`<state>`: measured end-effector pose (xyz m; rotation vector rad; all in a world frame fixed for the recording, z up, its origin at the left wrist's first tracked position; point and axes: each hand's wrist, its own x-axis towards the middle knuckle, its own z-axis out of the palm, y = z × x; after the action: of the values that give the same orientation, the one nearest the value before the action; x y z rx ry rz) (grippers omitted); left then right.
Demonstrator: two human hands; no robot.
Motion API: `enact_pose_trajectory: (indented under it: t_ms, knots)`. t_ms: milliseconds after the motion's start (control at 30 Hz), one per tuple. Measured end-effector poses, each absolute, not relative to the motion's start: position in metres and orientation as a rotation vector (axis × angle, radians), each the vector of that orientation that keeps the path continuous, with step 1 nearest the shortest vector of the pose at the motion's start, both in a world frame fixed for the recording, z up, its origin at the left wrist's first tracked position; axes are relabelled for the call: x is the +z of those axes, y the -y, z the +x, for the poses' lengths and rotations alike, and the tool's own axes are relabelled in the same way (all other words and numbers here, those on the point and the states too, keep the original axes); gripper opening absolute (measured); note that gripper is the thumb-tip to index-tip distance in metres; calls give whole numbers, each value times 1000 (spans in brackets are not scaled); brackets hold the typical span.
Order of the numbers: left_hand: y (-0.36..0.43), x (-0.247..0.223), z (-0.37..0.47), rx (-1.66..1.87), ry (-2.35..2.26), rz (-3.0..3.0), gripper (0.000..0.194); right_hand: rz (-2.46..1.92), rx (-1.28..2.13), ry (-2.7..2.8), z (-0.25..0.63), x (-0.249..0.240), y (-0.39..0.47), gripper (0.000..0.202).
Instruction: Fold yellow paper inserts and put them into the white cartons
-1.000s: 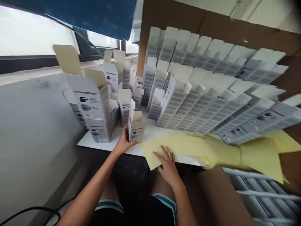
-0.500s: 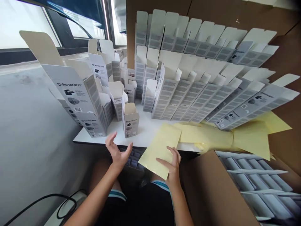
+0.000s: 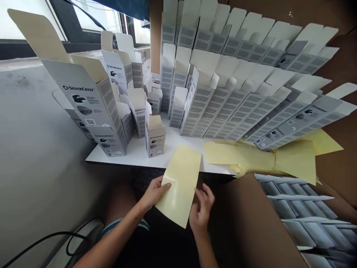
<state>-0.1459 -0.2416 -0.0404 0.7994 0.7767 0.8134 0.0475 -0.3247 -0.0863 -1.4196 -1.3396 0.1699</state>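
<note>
Holding one yellow sheet (image 3: 180,186) — left hand (image 3: 153,193), right hand (image 3: 201,208).

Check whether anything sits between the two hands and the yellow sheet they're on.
Nothing visible does. The left hand grips the left edge of the yellow sheet, fingers on its face. The right hand is at its right edge; whether it touches is unclear. The small open box stands apart, on the white board.

Before me on the white board (image 3: 134,156) stand open printed cartons (image 3: 86,108), with loose yellow sheets (image 3: 251,158) lying beside them.
</note>
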Motion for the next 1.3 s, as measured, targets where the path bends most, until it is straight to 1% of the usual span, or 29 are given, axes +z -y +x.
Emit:
enact_pose_trajectory:
  t_ms: [33, 100, 200, 267, 300, 367, 400, 433, 467, 533, 567, 600, 700, 833, 1067, 1300]
  knots:
    - [243, -42, -147, 834, -773, 796, 52, -1411, 254, 1209, 54, -85, 321, 38]
    - [247, -46, -150, 844, -761, 796, 52, -1376, 549, 983, 62, -80, 315, 39]
    - [253, -54, -150, 792, -763, 827, 53, -1323, 1040, 926, 59, -70, 311, 36]
    - [256, -59, -149, 806, -792, 874, 55, -1323, 1181, 939, 50, -65, 311, 32]
    - [258, -60, -149, 869, -836, 930, 57, -1329, 1210, 943, 46, -62, 312, 32]
    - [261, -60, -150, 1100, -995, 1161, 62, -1335, 1217, 938, 38, -57, 313, 33]
    - [262, -58, -151, 1229, -1091, 1339, 60, -1332, 1216, 937, 36, -54, 314, 34]
    - [264, -54, -153, 1333, -1172, 1546, 53, -1329, 1213, 947, 34, -50, 315, 34]
    - [265, -48, -154, 1390, -1207, 1762, 42, -1326, 1205, 970, 34, -46, 316, 33]
    - [266, -33, -156, 1359, -1145, 2116, 19, -1317, 1162, 1055, 33, -34, 316, 32]
    - [267, -25, -157, 1305, -1084, 2225, 13, -1311, 1125, 1109, 33, -28, 316, 32]
    - [267, -17, -156, 1255, -1031, 2288, 12, -1307, 1083, 1160, 32, -22, 316, 32]
    - [267, 0, -154, 1173, -979, 2329, 17, -1304, 967, 1288, 30, -7, 315, 29]
    - [269, 9, -153, 1144, -942, 2330, 13, -1306, 834, 1440, 26, 4, 316, 26]
    - [271, 16, -156, 1190, -854, 2285, 4, -1267, 656, 1624, 19, 11, 318, 20]
    - [273, 15, -153, 1272, -911, 2261, 8, -1254, 595, 1619, 14, 13, 314, 21]
